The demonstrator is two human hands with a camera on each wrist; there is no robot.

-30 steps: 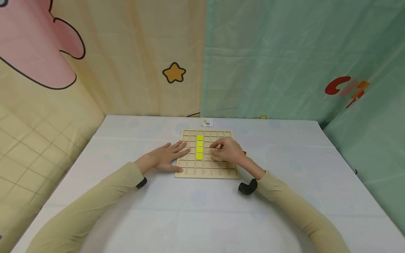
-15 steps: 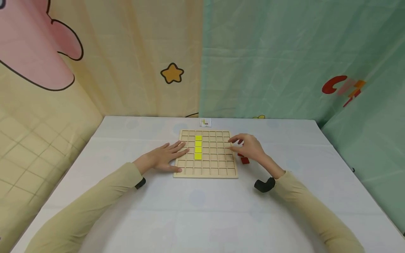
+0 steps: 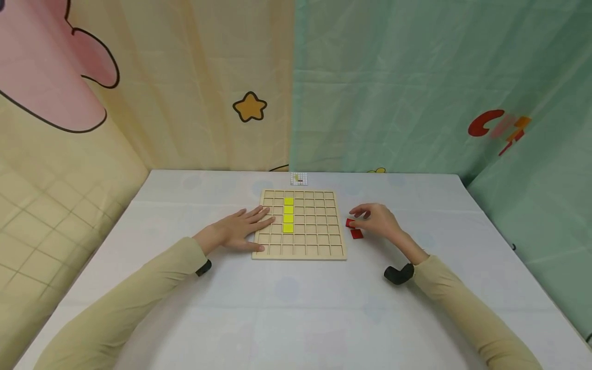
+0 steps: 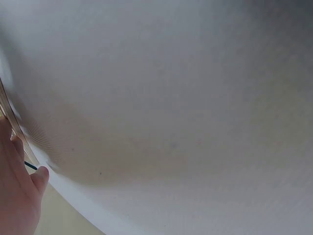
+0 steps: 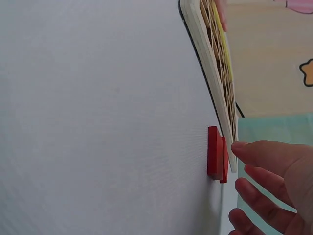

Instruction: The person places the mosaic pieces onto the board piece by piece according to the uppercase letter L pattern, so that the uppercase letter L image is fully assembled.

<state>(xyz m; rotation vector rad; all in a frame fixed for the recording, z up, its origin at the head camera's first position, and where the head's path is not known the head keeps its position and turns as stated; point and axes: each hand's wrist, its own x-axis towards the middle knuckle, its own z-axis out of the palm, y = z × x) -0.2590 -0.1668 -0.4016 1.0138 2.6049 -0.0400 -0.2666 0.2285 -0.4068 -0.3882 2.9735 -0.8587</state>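
Grid board mid-desk, a hand at each side of it.

The grid board (image 3: 299, 224) lies flat on the desk (image 3: 296, 308), toward its far half. A column of four tiles (image 3: 288, 215) sits in the board's cells, left of its middle and toward the far edge. The left hand (image 3: 240, 229) rests flat on the desk at the board's left edge, fingers reaching onto the board. Two loose tiles (image 3: 354, 228) lie on the desk just right of the board; the right hand (image 3: 376, 219) is just beside them, on their right. A small card (image 3: 299, 178) lies behind the board, near the desk's far edge, before the curtain (image 3: 370, 82).
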